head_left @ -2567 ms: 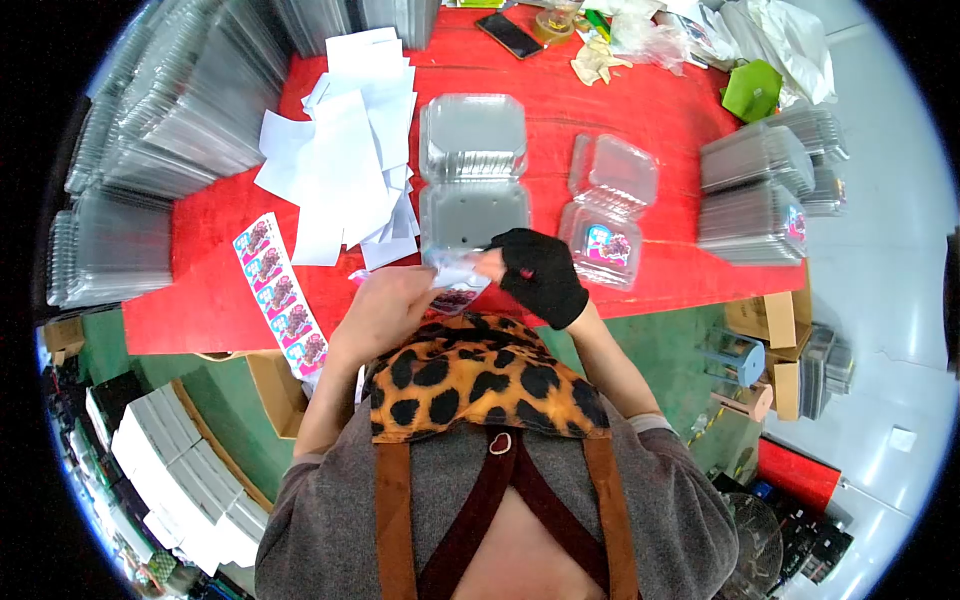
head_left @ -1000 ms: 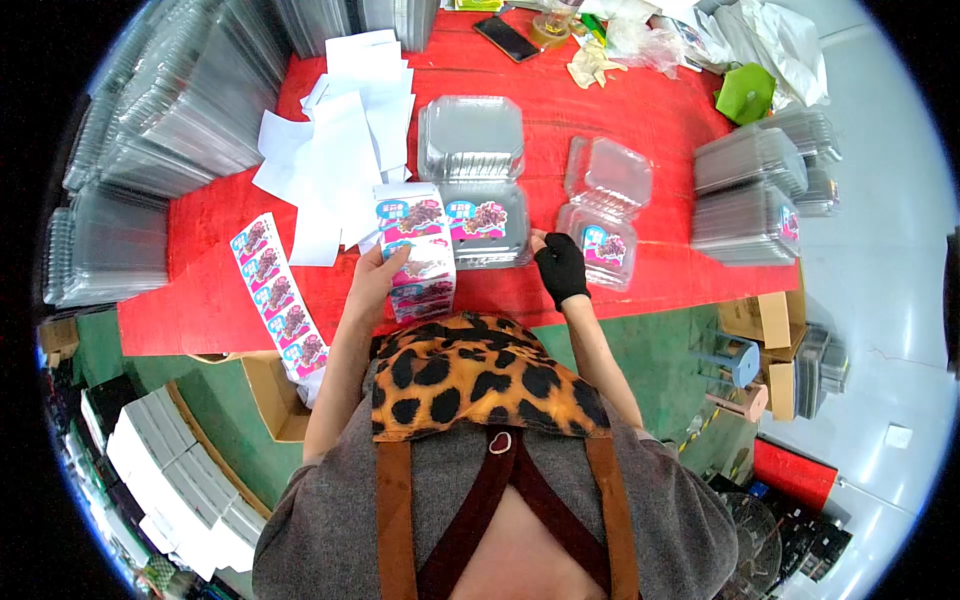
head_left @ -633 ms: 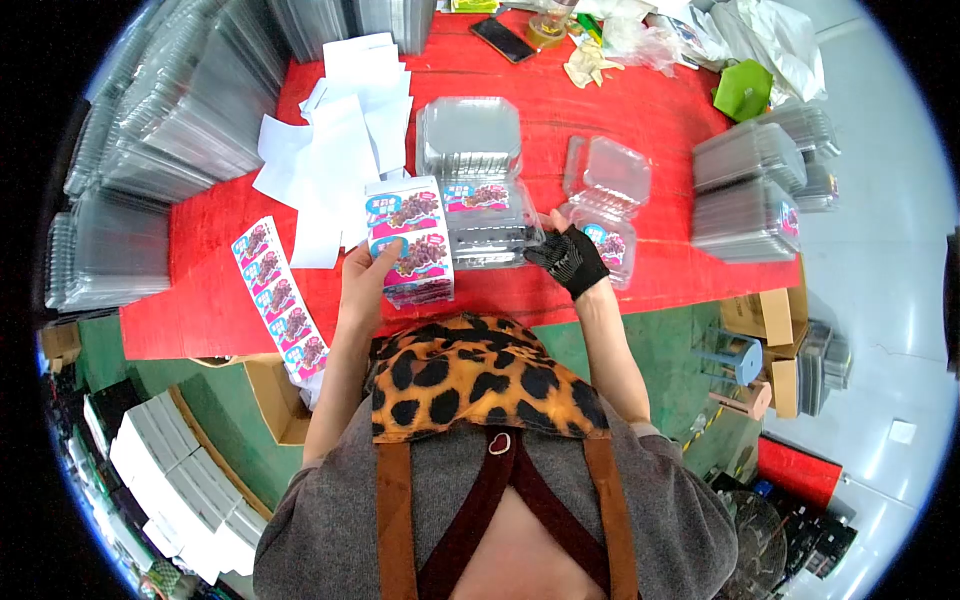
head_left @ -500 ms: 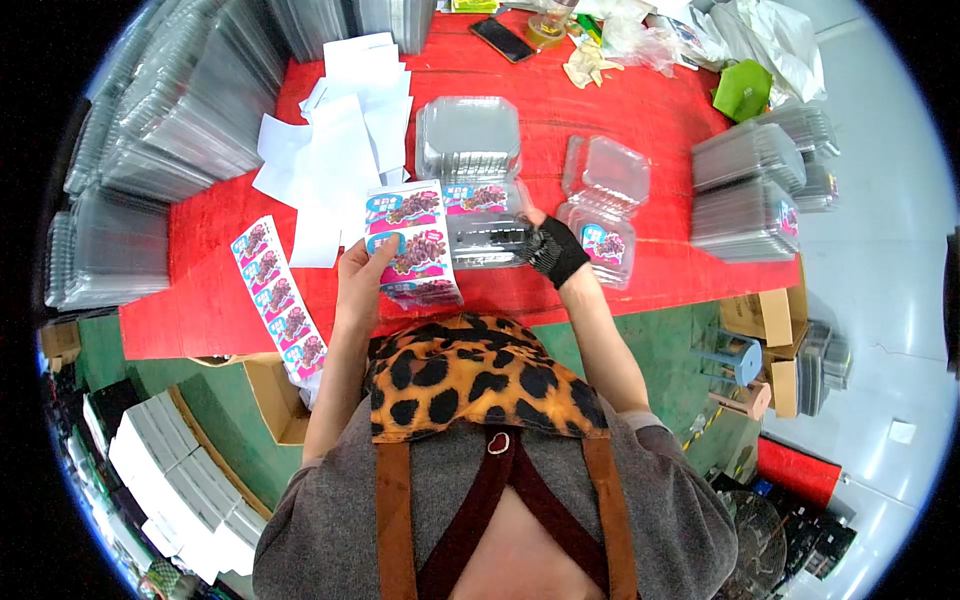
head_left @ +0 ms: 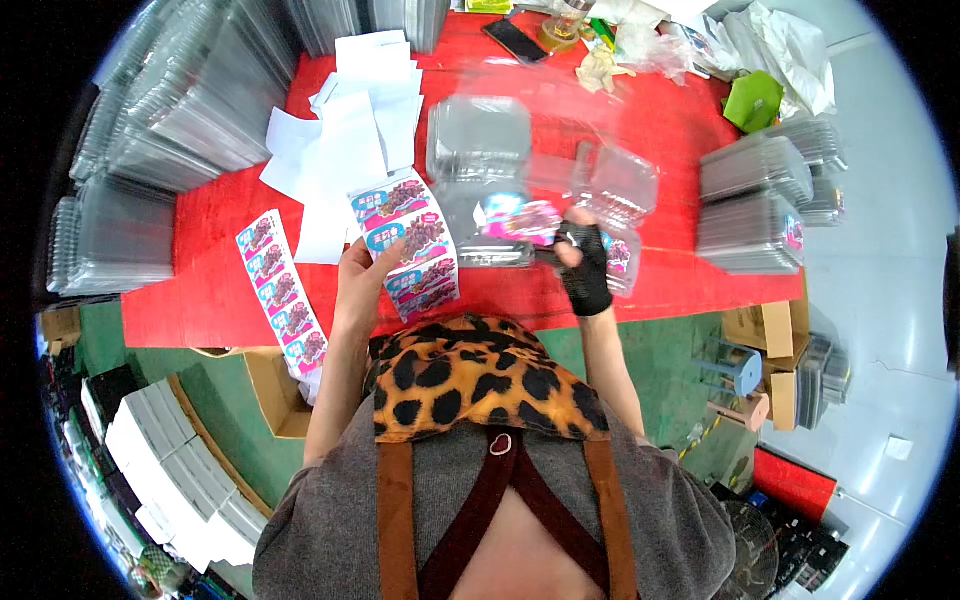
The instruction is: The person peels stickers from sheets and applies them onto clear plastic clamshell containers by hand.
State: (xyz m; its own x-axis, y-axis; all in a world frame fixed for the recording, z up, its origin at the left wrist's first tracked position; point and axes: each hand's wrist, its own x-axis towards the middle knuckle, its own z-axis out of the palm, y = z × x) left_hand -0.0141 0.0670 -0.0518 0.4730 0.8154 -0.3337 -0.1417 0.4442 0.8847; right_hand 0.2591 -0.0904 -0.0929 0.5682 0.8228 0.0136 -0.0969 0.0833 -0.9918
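My left hand [head_left: 370,265] pinches a strip of printed labels [head_left: 420,240] with grape pictures in pink and blue, its lower part curling. My right hand [head_left: 583,262], in a black fingerless glove, is closed at the right edge of a grape label [head_left: 522,221]. That label appears to be on a clear plastic container smeared by motion, so its outline is hard to make out. Beneath and left of it are open clear clamshell containers [head_left: 478,140]. Another open clamshell [head_left: 622,185] lies right of the glove, a label showing in its near half, partly hidden by my hand.
A second label strip [head_left: 283,295] hangs over the table's front edge. White backing papers [head_left: 350,140] lie behind it. Tall stacks of clear containers [head_left: 200,100] stand left, shorter stacks [head_left: 750,230] right. A phone [head_left: 515,40] and tape roll [head_left: 560,35] lie at the back.
My right hand has moved right and slightly toward me, and the label by it has shifted right with it. My left hand's label strip has tilted and bent.
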